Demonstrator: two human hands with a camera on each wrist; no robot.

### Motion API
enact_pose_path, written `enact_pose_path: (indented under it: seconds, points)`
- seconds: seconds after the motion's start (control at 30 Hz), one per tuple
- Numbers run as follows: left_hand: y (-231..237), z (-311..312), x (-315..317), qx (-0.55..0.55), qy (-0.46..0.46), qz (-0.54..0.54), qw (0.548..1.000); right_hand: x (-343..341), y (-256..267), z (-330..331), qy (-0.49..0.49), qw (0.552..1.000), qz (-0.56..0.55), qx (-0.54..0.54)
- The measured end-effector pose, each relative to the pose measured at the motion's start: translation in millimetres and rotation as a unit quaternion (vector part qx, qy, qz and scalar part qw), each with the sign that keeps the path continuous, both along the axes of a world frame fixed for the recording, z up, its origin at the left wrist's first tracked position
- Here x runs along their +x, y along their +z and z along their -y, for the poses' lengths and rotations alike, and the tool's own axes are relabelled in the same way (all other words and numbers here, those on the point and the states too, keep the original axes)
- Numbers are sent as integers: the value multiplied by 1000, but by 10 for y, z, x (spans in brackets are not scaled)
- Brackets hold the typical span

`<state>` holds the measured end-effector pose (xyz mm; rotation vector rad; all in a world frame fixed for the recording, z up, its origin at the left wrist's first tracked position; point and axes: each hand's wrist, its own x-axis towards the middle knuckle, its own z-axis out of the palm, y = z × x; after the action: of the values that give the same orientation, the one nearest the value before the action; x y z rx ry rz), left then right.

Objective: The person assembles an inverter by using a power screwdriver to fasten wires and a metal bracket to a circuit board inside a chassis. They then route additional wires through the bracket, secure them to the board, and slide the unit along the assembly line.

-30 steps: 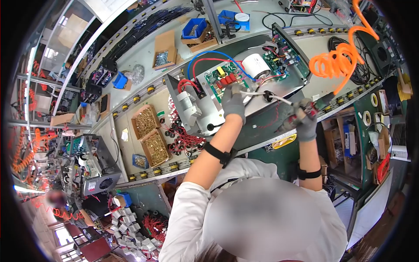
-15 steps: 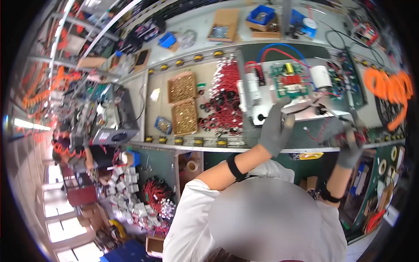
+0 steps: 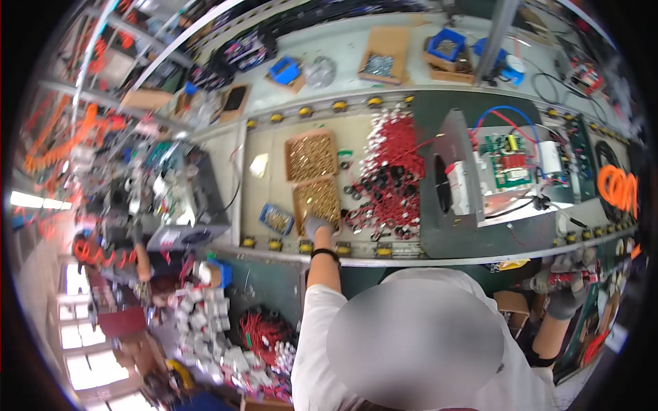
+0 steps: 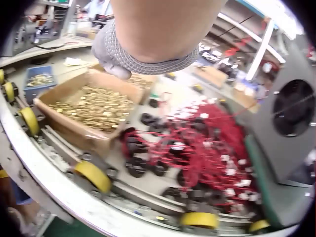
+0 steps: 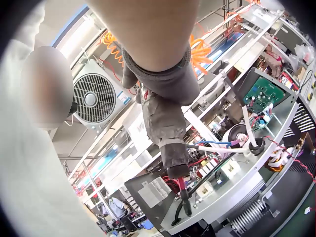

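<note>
Over the nearer cardboard box of brass-coloured parts is my gloved left hand; its fingers are too unclear to tell what they hold. The left wrist view has that hand by the rim of a box. My gloved right hand grips a power screwdriver beyond the bench's front edge. In the right wrist view, the hand is wrapped round the tape-covered tool, bit downward. An open metal chassis holds a green circuit board and a white cylinder.
Red-wired parts are heaped between the boxes and the chassis. A small blue bin lies left of the boxes. Yellow-wheeled rollers line the bench edge. An orange coiled hose hangs at the right.
My left hand has left the chassis and moved left to the box of brass-coloured parts. The right hand and tool have drawn back from the chassis, past the bench edge. The head view has shifted left.
</note>
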<state>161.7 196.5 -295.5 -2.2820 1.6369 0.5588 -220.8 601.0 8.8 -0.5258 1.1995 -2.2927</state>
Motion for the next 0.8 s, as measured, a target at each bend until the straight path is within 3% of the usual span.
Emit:
enact_pose_path:
  seconds: [0.03,0.07,0.13,0.2,0.23,0.27,0.3,0.33,0.37,0.4,0.43,0.47,0.5,0.53,0.57,0.6,0.63,0.67,0.73,0.77,0.8]
  points:
    - [-302,105,126,55,-19,14,998,-30,12,-68,32,999,17,6]
    - [-196,32,117,-17,-42,-42,998,44,135,59,26,999,-15,15]
    - [-501,236,283,29,-173,-12,984,161,264,135,46,997,-31,51]
    - [-570,370,287,94,-224,27,970,239,302,230,8,997,-51,49]
    - [-975,432,582,77,-275,-3,958,248,283,258,-11,997,-62,45]
    - [-982,461,559,61,-324,-32,943,273,297,293,-28,996,-64,47]
    - [-996,409,566,47,-242,-80,966,303,322,320,-44,996,-60,57]
    - [-620,285,462,35,-155,-126,979,343,343,343,-58,995,-54,67]
    - [-1051,360,561,11,129,-311,942,388,355,375,-81,994,-38,67]
    - [-1479,457,662,-5,400,-456,795,388,345,378,-70,996,-32,50]
    - [-1022,334,547,-30,170,-352,920,407,343,384,-81,995,-27,49]
    - [-323,148,387,-58,-73,-222,971,432,342,388,-91,994,-21,49]
    - [-562,196,551,-98,-127,-202,966,452,334,384,-101,993,-24,49]
    - [-657,243,644,-96,-135,-206,964,467,325,378,-107,993,-13,54]
    - [-730,289,713,-67,36,-308,948,477,321,378,-111,992,-2,58]
    - [-537,278,609,-32,206,-396,894,485,326,385,-118,991,-4,59]
    - [-319,171,513,-46,15,-235,971,493,340,389,-118,991,-3,65]
    - [-384,162,538,-42,9,-238,970,500,355,385,-117,990,-3,72]
    - [-585,199,680,-170,48,-347,921,506,376,364,-125,989,-6,75]
    - [-613,273,645,-171,151,-422,878,499,379,351,-135,988,-10,69]
    - [-386,210,539,-170,149,-419,879,491,368,334,-144,987,-12,64]
